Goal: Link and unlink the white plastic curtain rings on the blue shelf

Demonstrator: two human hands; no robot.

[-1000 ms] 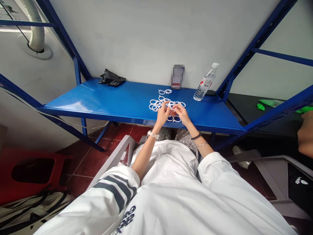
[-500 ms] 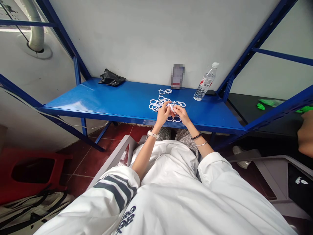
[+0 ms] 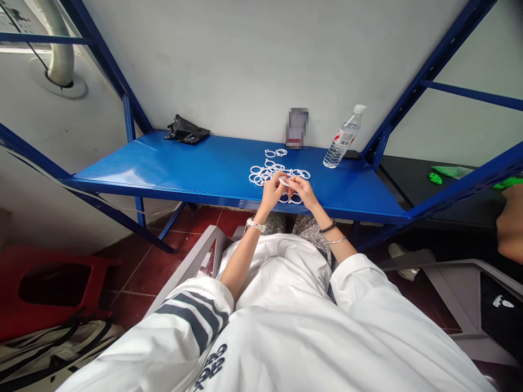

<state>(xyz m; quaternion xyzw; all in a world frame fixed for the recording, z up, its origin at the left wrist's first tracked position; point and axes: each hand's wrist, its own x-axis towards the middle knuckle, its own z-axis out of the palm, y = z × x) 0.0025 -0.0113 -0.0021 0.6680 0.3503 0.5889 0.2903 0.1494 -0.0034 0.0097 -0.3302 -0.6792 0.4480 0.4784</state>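
A white plastic ring [image 3: 283, 182] is pinched between both hands, just above the front edge of the blue table. My left hand [image 3: 273, 189] is closed on its left side. My right hand [image 3: 301, 189] grips it from the right with thumb and fingers. Around and behind the hands lies a loose pile of white rings [image 3: 256, 178], several with small eyelets. More rings [image 3: 296, 199] lie by the table edge under my right hand. Farther back is a small group of rings [image 3: 281, 153]. Fingers partly hide the held ring.
On the blue table [image 3: 196, 169] a water bottle [image 3: 342, 139] stands at the right, beside a dark flat object [image 3: 352, 155]. A blurred upright object [image 3: 297, 128] leans on the wall. A black plastic bag [image 3: 187, 129] lies back left. Another person's arm [image 3: 510, 223] shows far right.
The held ring has turned between my fingers and now lies flatter, seen more edge-on. Both hands stay nearly in place, with small finger shifts. The rings on the table have not moved.
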